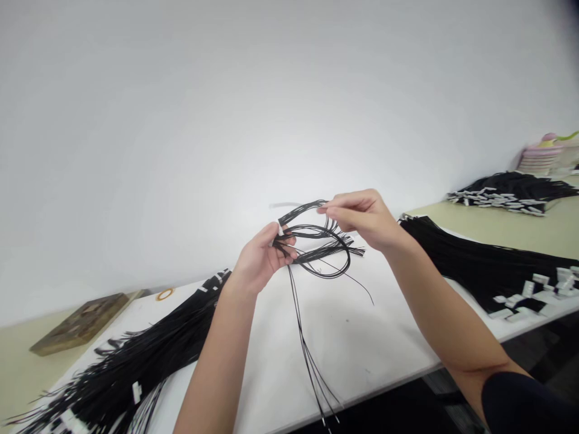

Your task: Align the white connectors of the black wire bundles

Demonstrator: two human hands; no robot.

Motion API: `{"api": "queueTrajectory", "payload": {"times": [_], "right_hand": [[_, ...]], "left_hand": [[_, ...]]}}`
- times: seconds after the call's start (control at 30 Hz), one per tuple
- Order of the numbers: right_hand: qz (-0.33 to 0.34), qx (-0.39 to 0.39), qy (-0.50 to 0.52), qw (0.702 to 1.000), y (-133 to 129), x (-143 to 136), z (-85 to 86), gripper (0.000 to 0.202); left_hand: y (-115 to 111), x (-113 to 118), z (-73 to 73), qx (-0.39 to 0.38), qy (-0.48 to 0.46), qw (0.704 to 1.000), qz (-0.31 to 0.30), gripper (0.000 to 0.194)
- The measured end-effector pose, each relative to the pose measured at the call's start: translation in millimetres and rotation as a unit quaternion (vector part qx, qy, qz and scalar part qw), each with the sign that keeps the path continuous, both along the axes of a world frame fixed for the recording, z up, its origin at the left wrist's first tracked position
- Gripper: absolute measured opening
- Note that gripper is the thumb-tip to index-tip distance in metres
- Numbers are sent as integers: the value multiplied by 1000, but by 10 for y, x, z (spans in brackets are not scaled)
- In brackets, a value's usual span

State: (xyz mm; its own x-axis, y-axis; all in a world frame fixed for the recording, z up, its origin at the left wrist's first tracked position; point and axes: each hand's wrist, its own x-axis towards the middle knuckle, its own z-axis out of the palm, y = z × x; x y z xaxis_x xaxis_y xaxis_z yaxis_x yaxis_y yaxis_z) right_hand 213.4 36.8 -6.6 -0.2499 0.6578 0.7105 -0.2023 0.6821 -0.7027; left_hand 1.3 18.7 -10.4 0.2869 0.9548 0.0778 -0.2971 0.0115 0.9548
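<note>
A coiled bundle of thin black wires [325, 276] hangs in loops above the white table. My left hand [265, 256] is closed around its left side, with a small white piece showing by the thumb. Loose wire ends trail down from that hand towards the table's front edge, and the cut ends of a thicker strand stick out to the right. At the top of the loop my right hand [357, 214] is pinched, thumb and forefinger together against the wires; exactly what lies between the fingertips is partly hidden. Left of them is a faint, blurred grey strip [284, 205].
Piles of black wires lie to the left [149, 355] and right [470, 259], with white connectors [563, 280] on the right one. Another wire pile [511, 190] is farther back. A brown block [81, 322] and an orange ring [165, 295] rest at left. A wall [271, 108] stands behind.
</note>
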Motion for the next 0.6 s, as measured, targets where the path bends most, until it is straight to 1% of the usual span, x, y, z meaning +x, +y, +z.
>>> {"api": "queueTrajectory", "payload": {"times": [0.07, 0.13, 0.23, 0.37, 0.6], "right_hand": [[-34, 23, -35, 999, 15, -62, -23, 11], [-60, 28, -38, 997, 32, -107, -38, 9], [-89, 30, -3, 996, 54, -128, -49, 9], [-129, 53, 37, 990, 56, -110, -52, 13], [-148, 96, 24, 984, 44, -130, -73, 16]], "left_hand": [[-7, -11, 9, 6, 3, 1000, -14, 13], [-18, -16, 18, 12, 3, 999, -29, 12], [-28, -17, 24, 14, 2, 999, -35, 15], [-33, -12, 26, 7, 4, 999, -35, 17], [-35, -22, 23, 6, -6, 999, -39, 18]]}}
